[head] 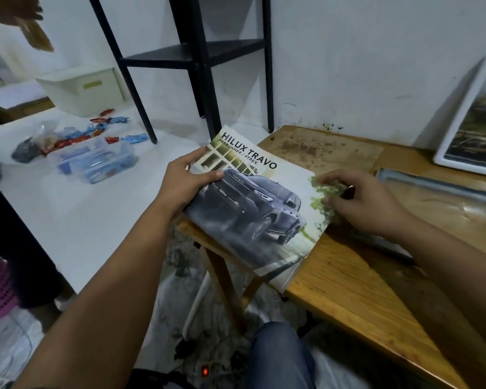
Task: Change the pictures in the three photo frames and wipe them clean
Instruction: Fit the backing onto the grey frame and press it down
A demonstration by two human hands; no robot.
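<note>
L hand (pixel 186 183) gripped Hilux Travo brochure (pixel 253 203) at its 9 o'clock edge, overhanging counter (pixel 348 279); R hand (pixel 359 202) pinched 3 o'clock edge.

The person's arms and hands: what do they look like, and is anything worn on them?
Both forearms are bare up to the frame edge, with no sleeves, watch or bracelet visible. The left hand shows no ring or glove. The right hand is also ungloved, and motion blur hides finer detail on its fingers.

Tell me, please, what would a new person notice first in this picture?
First, the car brochure in the middle, lying over the left edge of the wooden table. The left hand grips its left edge; the right hand touches its right edge. A white photo frame leans against the wall at far right.
</note>
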